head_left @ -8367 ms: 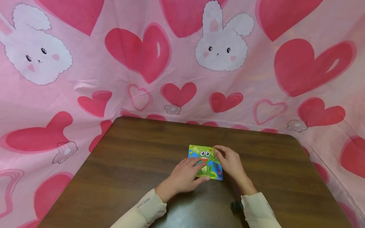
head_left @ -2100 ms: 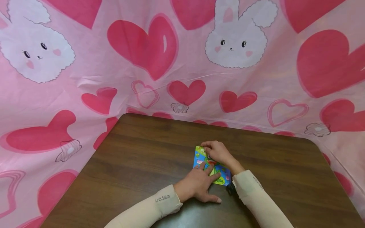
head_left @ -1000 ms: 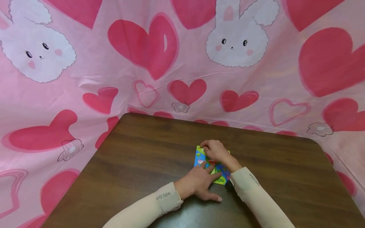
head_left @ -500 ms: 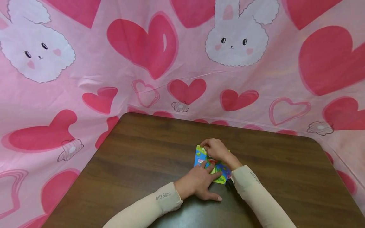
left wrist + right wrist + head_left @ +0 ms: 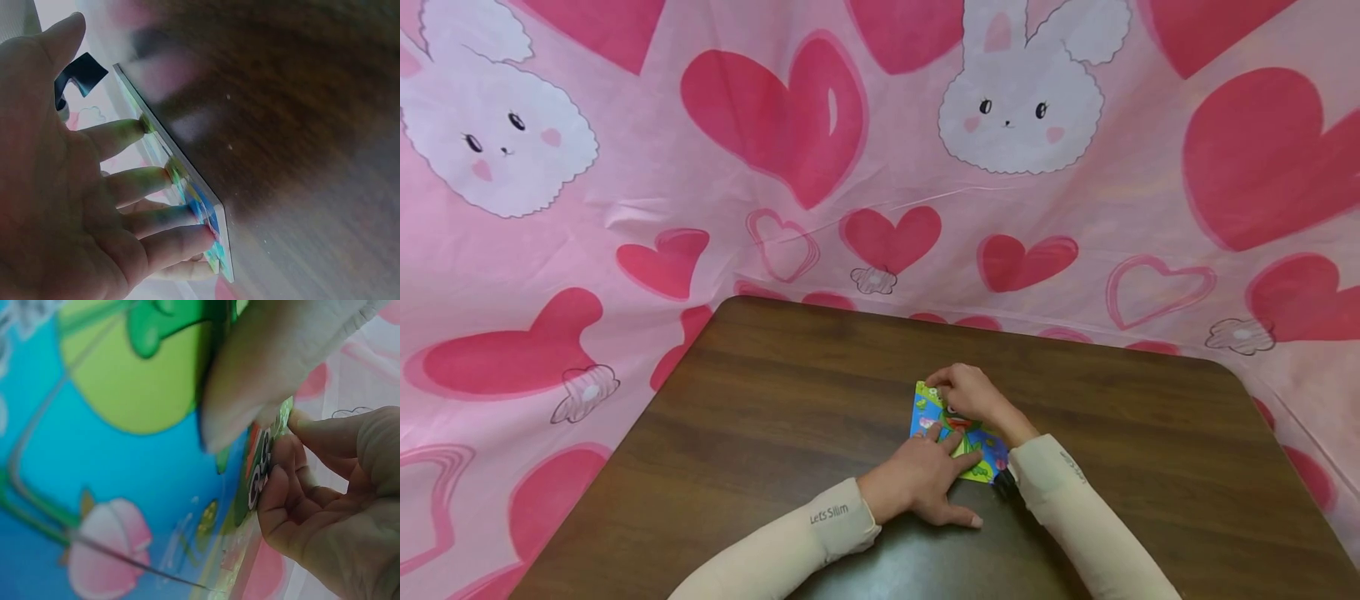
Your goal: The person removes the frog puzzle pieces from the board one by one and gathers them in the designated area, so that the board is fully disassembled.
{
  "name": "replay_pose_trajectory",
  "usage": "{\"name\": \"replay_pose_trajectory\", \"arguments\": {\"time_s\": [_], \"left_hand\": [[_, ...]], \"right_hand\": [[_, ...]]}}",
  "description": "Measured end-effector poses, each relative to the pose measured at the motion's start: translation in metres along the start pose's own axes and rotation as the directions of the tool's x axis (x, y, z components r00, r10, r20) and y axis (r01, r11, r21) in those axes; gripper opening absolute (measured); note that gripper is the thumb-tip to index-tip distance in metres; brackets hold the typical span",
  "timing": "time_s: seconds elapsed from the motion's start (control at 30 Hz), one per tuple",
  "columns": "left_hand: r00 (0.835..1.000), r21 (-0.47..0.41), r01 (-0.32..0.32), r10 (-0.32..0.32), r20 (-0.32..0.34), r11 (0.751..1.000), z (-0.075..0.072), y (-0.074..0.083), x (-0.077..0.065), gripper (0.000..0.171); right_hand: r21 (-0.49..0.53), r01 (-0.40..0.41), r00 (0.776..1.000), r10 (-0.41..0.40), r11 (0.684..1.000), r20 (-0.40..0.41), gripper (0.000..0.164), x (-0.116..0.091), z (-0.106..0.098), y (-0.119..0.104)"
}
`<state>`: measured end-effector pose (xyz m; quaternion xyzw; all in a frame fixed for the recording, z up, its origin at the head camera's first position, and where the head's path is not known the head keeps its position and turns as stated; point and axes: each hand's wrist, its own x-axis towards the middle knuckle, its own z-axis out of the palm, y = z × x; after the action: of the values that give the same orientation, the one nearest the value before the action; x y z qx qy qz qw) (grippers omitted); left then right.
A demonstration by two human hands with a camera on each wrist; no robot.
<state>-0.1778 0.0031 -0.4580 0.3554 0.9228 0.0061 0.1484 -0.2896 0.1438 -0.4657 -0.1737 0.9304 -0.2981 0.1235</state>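
Note:
A thin square frog jigsaw puzzle lies flat on the brown table, its board edge showing in the left wrist view. My left hand rests on its lower part with spread, fairly straight fingertips pressing the picture. Over the top part, my right hand covers much of the frog's head. In the right wrist view, that hand has curled fingers on the printed face and the thumb at the far edge, pinching there. Cut lines between pieces show. Whether one piece is lifted is hidden by the fingers.
The wooden table has rounded far corners. Pink cloth with hearts and rabbits hangs behind and beside it. A small black object, seemingly fixed at the right wrist, sits by the puzzle's lower right corner.
Since the oldest frame, my right hand has gone from the puzzle's right edge onto its top part; the left has lowered and spread its fingers. Over the last second, both hands barely move.

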Motion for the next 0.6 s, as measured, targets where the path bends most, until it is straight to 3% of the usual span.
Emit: {"name": "replay_pose_trajectory", "arguments": {"time_s": [0.6], "left_hand": [[1.0, -0.001, -0.011, 0.011, 0.006, 1.0, -0.0022, 0.0005, -0.0016, 0.086]], "right_hand": [[0.126, -0.046, 0.999, 0.046, 0.991, 0.006, 0.023, 0.0019, -0.0013, 0.0064]]}}
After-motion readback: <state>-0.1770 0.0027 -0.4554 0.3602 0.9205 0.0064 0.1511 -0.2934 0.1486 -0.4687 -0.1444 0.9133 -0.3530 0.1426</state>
